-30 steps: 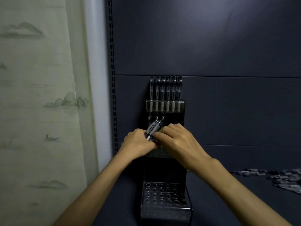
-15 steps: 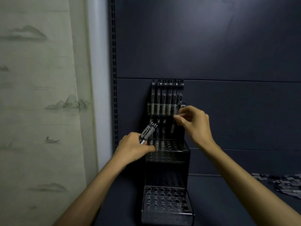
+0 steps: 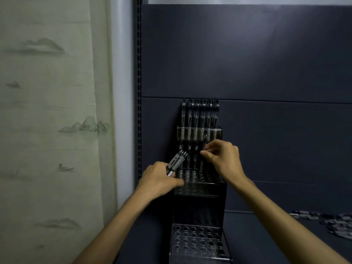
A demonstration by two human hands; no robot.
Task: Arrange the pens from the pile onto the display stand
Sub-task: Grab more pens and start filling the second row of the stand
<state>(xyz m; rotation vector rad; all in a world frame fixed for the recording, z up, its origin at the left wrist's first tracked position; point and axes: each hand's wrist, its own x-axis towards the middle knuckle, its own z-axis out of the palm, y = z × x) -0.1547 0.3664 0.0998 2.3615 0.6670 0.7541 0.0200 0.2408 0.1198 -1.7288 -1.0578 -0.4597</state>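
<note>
Head view: a tiered display stand [image 3: 200, 189] is seen against a dark blue panel wall [image 3: 247, 54], with a pale curtain [image 3: 47, 111] printed with faint mountains and boats hanging to the left. A small bundle of pens [image 3: 176, 162] is gripped in the curled fingers of the left hand [image 3: 159, 181], their grey caps fanned upward and to the right; they are probably kept there as a ready supply, so that one can be drawn off at a time. A single pen [image 3: 202, 161] is pinched between thumb and fingertips of the right hand [image 3: 222, 159] and is held upright over the middle tier, just right of three pens already standing in its back row. The pinch near the upper part of the pen seems chosen so that the tip can be steered into a hole.

The top tier is filled with a full row of pens [image 3: 200, 116], their dark clips lined up above a glossy band. The middle and bottom tiers are made of what looks like clear, shiny plastic, pierced by regular rows of round holes; the bottom tier is seen with no pens in it. The pens appear slim and cylindrical, with matt grey ribbed caps and dark barrels. The pile [image 3: 327, 223] is seen at the far right on the dark worktop [image 3: 266, 235], well apart from the stand, blurred into a grey scatter.
</note>
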